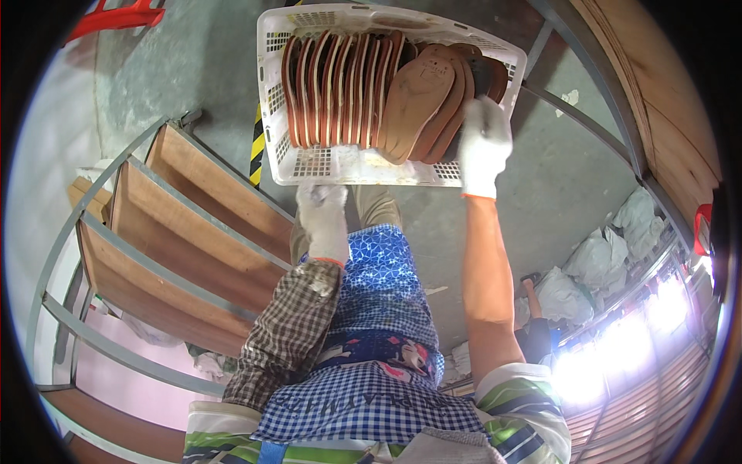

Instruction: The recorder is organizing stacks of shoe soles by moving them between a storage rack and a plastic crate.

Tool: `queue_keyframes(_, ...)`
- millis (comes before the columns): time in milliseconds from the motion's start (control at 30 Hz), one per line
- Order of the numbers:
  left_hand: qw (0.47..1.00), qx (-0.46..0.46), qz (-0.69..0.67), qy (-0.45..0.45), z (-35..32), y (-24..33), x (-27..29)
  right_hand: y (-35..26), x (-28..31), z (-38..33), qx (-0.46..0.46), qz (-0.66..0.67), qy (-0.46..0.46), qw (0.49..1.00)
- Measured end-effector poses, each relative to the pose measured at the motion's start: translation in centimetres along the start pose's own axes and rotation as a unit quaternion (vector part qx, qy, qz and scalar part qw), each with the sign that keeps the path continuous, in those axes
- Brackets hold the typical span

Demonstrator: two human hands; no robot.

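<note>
A white plastic basket (pixel 359 172) holds a tightly packed row of brown shoe soles (pixel 340 93) standing on edge, with pale and dark layers between them. Toward the right, several soles lean over and show a flat brown face (pixel 421 97). My right hand (pixel 485 147), in a white glove, reaches over the basket's front right part, beside the leaning soles. Its fingers are blurred, so their grip cannot be read. My left hand (pixel 321 220), also gloved in white, is curled at the basket's front rim. Whatever its fingers may hold is hidden.
On the left stands a metal rack with slanted wooden shelves (pixel 193 205). Yellow-black tape (pixel 256 147) marks the grey floor. White sacks (pixel 595 263) lie at the right, near another person's arm (pixel 532 298). A red object (pixel 116 17) is at the far left.
</note>
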State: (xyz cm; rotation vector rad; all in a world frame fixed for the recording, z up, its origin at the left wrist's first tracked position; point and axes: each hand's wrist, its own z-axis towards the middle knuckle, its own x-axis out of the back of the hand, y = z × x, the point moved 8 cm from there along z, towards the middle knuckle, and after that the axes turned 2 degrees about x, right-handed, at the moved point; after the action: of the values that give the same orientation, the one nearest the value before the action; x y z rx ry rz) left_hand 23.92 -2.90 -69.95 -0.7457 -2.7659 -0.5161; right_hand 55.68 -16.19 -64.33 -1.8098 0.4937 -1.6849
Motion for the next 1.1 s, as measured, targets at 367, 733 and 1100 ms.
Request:
queue_keyframes(367,0.878,-0.256,0.321,-0.247,-0.6,7.5,-18.3,10.1,-2.0,4.8,-0.159,-0.187,-0.077,0.966)
queue_keyframes(733,0.903,-0.14,0.223,-0.34,3.6,7.6,-19.2,8.9,-1.6,-1.0,-0.077,-0.122,-0.115,0.983)
queue_keyframes(1100,0.934,-0.057,0.182,-0.302,1.2,8.8,-19.2,10.3,-4.5,-3.4,-0.348,0.055,-0.216,0.911)
